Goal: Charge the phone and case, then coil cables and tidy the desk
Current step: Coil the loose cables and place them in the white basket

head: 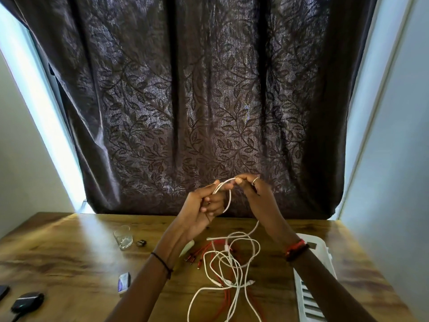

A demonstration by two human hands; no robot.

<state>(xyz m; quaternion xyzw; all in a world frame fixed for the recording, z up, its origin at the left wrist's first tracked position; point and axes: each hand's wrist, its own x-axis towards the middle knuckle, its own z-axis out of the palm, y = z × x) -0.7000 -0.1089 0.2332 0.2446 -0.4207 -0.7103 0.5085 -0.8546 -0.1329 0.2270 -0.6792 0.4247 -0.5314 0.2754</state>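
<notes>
The coiling step appears to be in hand: a white cable (228,198) is held up above the worktop (69,252) between both hands, in front of a dark leaf-patterned curtain (185,101). The left hand (199,212) is curled partly shut, its fingers (210,206) folded around a short loop of the cable, while the right hand (253,189) is pinched shut, thumb and forefinger closed on the cable at the top of that loop. From the right hand the cable trails down to the worktop, where its remaining length lies in a loose tangle with other white cable, on top of a red cable (209,251). The loop looks to be the first turn, so most of the coiling is judged undone. The next move is likely to call for more slack to be drawn up by the right hand and laid as another turn into the left, with care that the tangle and the red cable are not dragged along. A glass (123,237) stands well apart to the left, and a white slatted tray (313,287) lies beside the right forearm. Whether the phone and case are charging cannot be told.
</notes>
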